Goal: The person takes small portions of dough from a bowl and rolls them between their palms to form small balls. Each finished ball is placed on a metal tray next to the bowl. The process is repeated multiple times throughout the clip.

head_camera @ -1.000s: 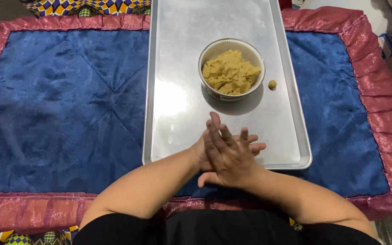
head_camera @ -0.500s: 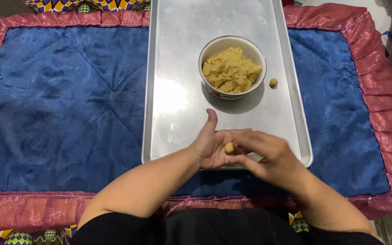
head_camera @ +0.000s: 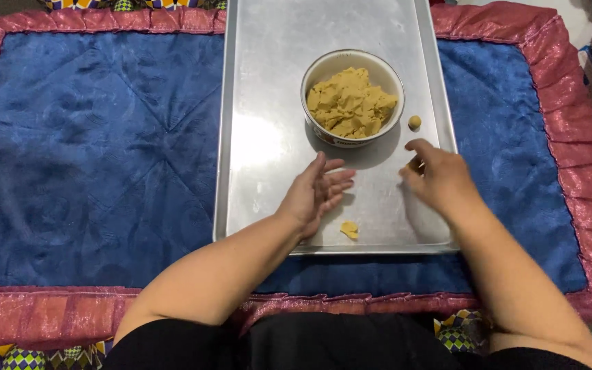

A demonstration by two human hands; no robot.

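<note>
A long metal tray (head_camera: 262,137) lies on a blue quilted mat (head_camera: 90,151). On the tray stands a white bowl (head_camera: 313,75) of yellow-tan dough (head_camera: 351,103). One small dough ball (head_camera: 414,122) rests to the right of the bowl. My left hand (head_camera: 316,192) hovers over the tray's near part, palm empty and fingers spread. My right hand (head_camera: 438,179) is at the tray's right side, just below the resting ball. Its fingertips are pinched around a second small dough ball, which is mostly hidden. A flat dough scrap (head_camera: 349,229) lies near the tray's front edge.
The mat has a shiny pink ruffled border (head_camera: 584,137) on all sides. A patterned cloth (head_camera: 125,4) shows at the far edge and under my knees. Bare blue mat lies left of the tray.
My hands rolled a dough ball between the palms, then came apart. The right hand took the ball from the left palm and moved right, toward the resting ball. A scrap now lies on the tray.
</note>
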